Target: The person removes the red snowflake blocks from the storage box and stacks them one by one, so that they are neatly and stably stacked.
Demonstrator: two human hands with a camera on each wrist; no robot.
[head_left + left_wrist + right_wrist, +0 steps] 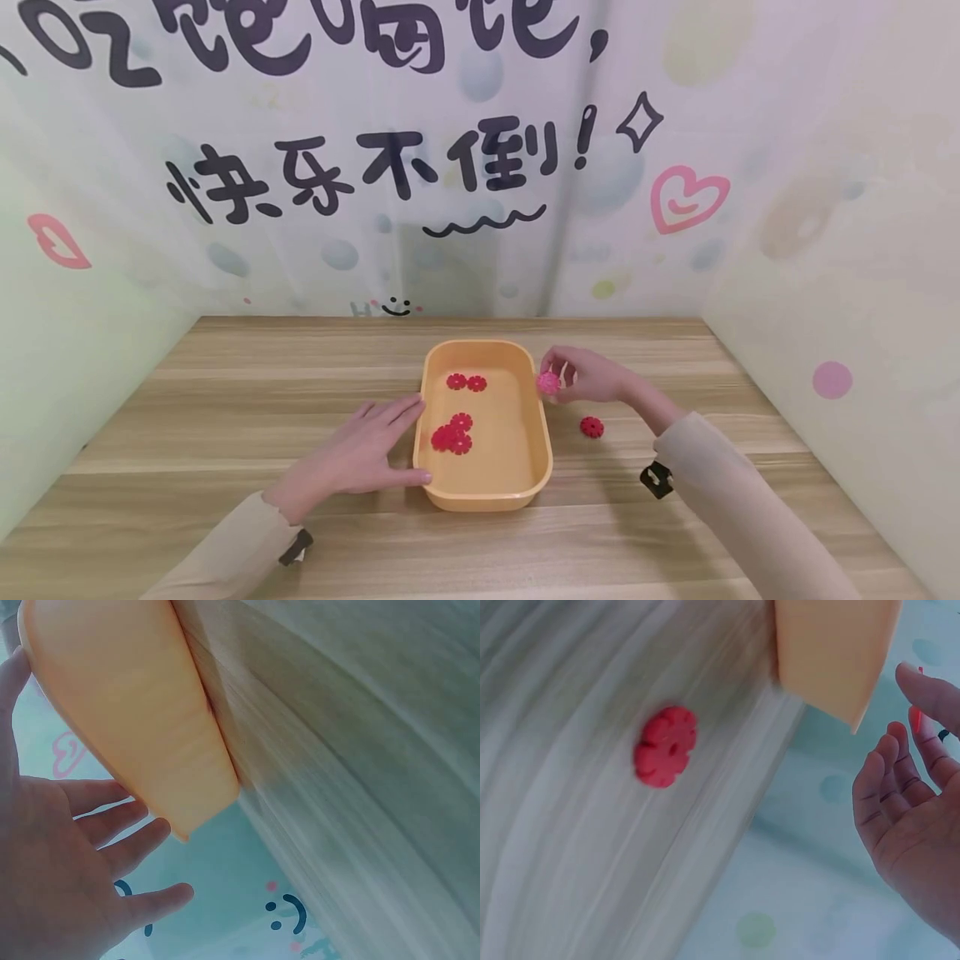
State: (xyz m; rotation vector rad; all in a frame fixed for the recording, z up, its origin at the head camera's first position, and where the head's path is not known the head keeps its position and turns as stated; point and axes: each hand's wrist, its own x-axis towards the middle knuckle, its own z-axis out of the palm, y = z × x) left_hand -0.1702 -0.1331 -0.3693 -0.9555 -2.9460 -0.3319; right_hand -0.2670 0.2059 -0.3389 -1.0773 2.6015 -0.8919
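Observation:
An orange plastic tray (491, 495) stands on the table, with several red flower-shaped discs (461, 444) lying inside in two groups. My left hand (367, 450) rests its spread thumb and fingertips against the tray's left rim, fairly straight. At the right rim, my right hand (588, 375) pinches a pink flower-shaped disc (548, 382) between thumb and forefinger. In the right wrist view that disc is mostly hidden, only a red edge (917, 720) showing by the fingers. A red notched disc (592, 427) lies on the table to the right of the tray.
The wood-grain table (300, 367) ends at a white printed curtain (480, 275) behind the tray. A pale wall (840, 292) closes off the right side. Both sleeves carry a dark wrist strap (657, 480).

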